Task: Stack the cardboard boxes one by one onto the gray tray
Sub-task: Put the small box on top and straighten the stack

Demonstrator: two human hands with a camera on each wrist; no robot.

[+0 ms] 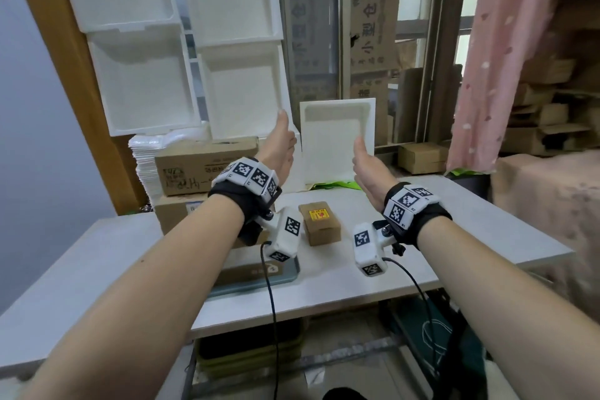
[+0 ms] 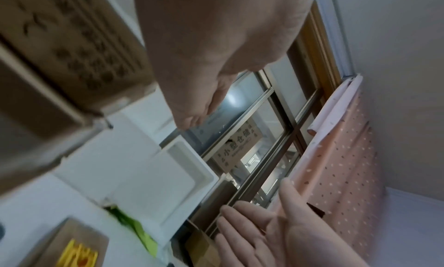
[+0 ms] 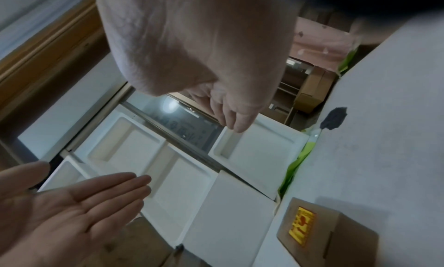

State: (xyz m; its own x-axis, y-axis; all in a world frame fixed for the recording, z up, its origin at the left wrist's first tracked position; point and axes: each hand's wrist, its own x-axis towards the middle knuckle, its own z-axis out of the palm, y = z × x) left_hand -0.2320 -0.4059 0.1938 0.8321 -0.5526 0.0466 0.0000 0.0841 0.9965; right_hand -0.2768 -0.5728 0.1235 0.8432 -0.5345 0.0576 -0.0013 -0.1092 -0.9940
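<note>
Hovering above the pale grey table [image 1: 422, 237], the left hand [image 1: 280, 148] and right hand [image 1: 368, 172] are both flat-fingered, palms facing, holding nothing. One small brown cardboard box with a yellow label [image 1: 319, 222] sits mid-table, apparently not yet stacked. The flat gray plastic tray [image 1: 289, 274] near the front edge carries another cardboard box [image 1: 250, 271] (largely hidden by the left wrist), so stacking looks begun.

White foam trays [image 1: 143, 81] stacked far left, pink dotted curtain [image 1: 506, 52] right, green bag [image 1: 337, 186] by far table [image 1: 454, 221] edge.
</note>
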